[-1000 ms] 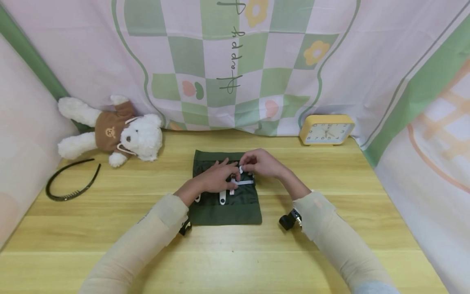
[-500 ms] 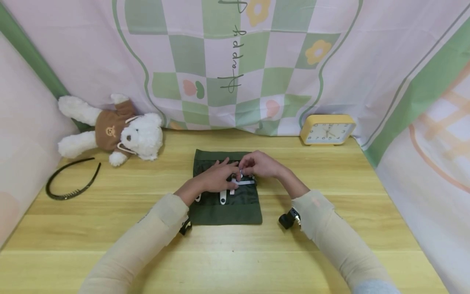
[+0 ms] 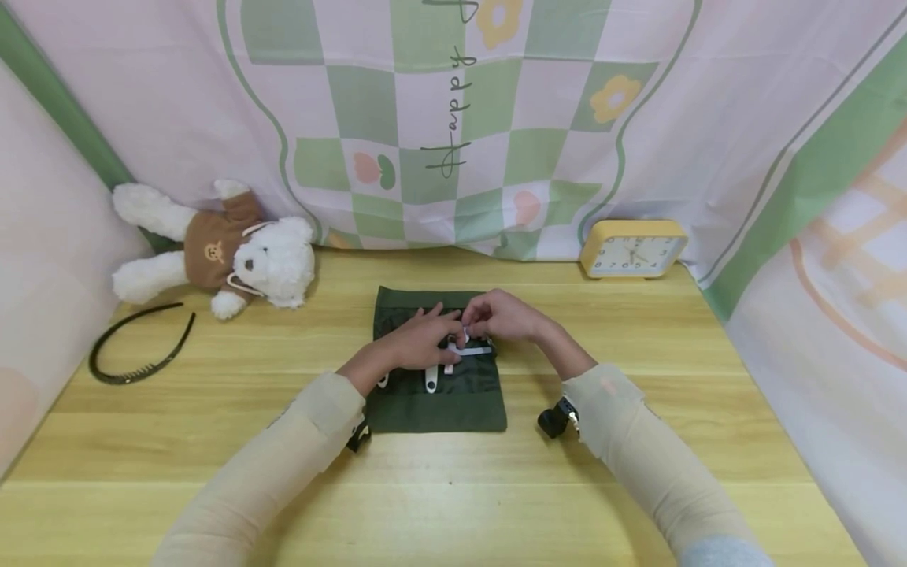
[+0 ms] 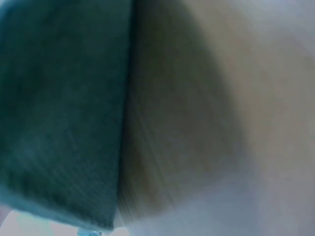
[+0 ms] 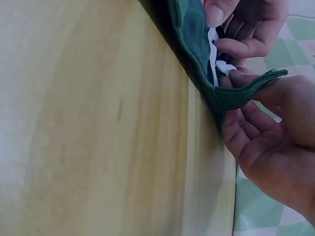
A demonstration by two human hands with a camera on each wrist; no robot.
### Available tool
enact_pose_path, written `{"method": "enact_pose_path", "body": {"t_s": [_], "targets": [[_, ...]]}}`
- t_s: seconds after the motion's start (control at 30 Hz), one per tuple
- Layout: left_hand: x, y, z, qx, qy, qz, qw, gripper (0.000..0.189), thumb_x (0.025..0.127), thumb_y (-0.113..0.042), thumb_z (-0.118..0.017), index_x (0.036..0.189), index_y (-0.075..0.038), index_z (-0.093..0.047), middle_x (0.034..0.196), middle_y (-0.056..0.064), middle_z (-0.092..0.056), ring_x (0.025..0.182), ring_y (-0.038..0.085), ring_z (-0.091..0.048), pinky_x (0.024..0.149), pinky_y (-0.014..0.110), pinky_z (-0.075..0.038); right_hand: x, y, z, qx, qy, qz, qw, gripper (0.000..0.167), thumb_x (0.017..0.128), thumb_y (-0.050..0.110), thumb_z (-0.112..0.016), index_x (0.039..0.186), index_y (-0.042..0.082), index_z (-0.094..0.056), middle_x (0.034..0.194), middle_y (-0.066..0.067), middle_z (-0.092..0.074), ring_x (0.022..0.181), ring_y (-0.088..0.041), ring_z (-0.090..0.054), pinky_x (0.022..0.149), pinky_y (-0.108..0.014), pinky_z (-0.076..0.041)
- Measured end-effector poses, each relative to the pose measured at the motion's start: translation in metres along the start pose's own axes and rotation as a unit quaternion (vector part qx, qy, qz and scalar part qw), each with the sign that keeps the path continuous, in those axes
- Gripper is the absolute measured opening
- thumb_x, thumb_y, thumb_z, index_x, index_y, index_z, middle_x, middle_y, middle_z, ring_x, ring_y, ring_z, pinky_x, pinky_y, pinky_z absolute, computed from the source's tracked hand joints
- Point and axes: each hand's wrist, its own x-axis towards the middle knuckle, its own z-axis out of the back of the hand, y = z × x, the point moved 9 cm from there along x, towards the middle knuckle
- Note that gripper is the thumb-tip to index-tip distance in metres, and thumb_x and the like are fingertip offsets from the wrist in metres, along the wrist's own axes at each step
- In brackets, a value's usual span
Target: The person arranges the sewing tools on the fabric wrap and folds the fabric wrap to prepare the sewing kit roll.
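Note:
A dark green cloth tool roll [image 3: 435, 413] lies spread on the table. White-handled tools [image 3: 431, 380] lie in it, and a white elastic strap [image 3: 473, 351] crosses its right part. My left hand [image 3: 418, 342] lies over the middle, thumb and index finger pinching the strap [image 5: 212, 49]. At the roll's right side my right hand [image 3: 506, 316] pinches a small white piece [image 5: 225, 67] next to the strap. That piece's kind is mostly hidden by fingers. In the right wrist view the roll's edge [image 5: 236, 98] bends up against the right hand. The left wrist view shows only green cloth [image 4: 64, 108] and table.
A white plush dog [image 3: 220, 256] in a brown top lies at the back left, with a black headband [image 3: 135, 378] in front of it. A yellow clock [image 3: 634, 249] stands at the back right. A patterned curtain [image 3: 453, 110] hangs behind the wooden table [image 3: 453, 504].
My right hand has shifted very slightly toward the strap, and the white piece has moved down with it, more covered by fingers. The left hand stays in place.

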Motion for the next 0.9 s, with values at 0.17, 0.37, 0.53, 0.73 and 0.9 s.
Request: {"method": "enact_pose_path", "body": {"t_s": [0.17,0.37,0.53,0.73,0.9], "targets": [[0.0011,-0.0001,-0.0004,0.003,0.001,0.001,1.0000,0.009,0.099,-0.023,-0.069,0.104,-0.017,-0.063,0.162,0.016,-0.031,0.152,0.043,-0.002,0.118,0.065,-0.003,-0.0007,0.0027,-0.0022,0.010,0.020,0.009,0.9997,0.013,0.094,-0.008,-0.062,0.099,-0.001,-0.071,0.087,-0.012,-0.071,0.077,-0.023,-0.062,0.066,-0.031,-0.048],[0.0020,0.0000,-0.0007,0.008,0.002,0.002,1.0000,0.007,0.100,-0.023,-0.068,0.102,-0.018,-0.063,0.163,0.015,-0.030,0.152,0.043,-0.002,0.118,0.065,-0.003,-0.0002,0.0032,-0.0036,0.021,0.031,0.010,0.9992,0.017,0.092,-0.012,-0.059,0.098,-0.001,-0.071,0.088,-0.014,-0.070,0.076,-0.023,-0.059,0.065,-0.031,-0.047],[0.0022,0.0002,-0.0007,0.008,0.002,0.002,1.0000,0.008,0.100,-0.023,-0.068,0.104,-0.018,-0.064,0.163,0.016,-0.030,0.153,0.042,-0.002,0.118,0.065,-0.003,0.0012,0.0020,-0.0036,0.024,0.035,0.007,0.9991,0.019,0.092,-0.013,-0.058,0.097,-0.001,-0.070,0.088,-0.015,-0.070,0.073,-0.021,-0.055,0.064,-0.030,-0.044],[0.0028,0.0014,-0.0009,0.012,0.002,0.005,0.9999,0.008,0.099,-0.023,-0.069,0.105,-0.018,-0.065,0.163,0.016,-0.029,0.152,0.043,-0.002,0.118,0.065,-0.003,0.0015,0.0025,-0.0037,0.023,0.040,0.008,0.9989,0.017,0.091,-0.013,-0.059,0.098,-0.003,-0.071,0.088,-0.014,-0.071,0.075,-0.021,-0.059,0.065,-0.030,-0.046],[0.0026,0.0016,-0.0007,0.013,0.003,0.008,0.9999,0.009,0.099,-0.024,-0.069,0.105,-0.018,-0.065,0.163,0.017,-0.028,0.152,0.043,-0.002,0.118,0.065,-0.004,0.0024,0.0020,-0.0050,0.024,0.045,0.003,0.9987,0.017,0.090,-0.012,-0.060,0.097,-0.002,-0.071,0.089,-0.012,-0.072,0.079,-0.022,-0.063,0.067,-0.030,-0.048]]}}
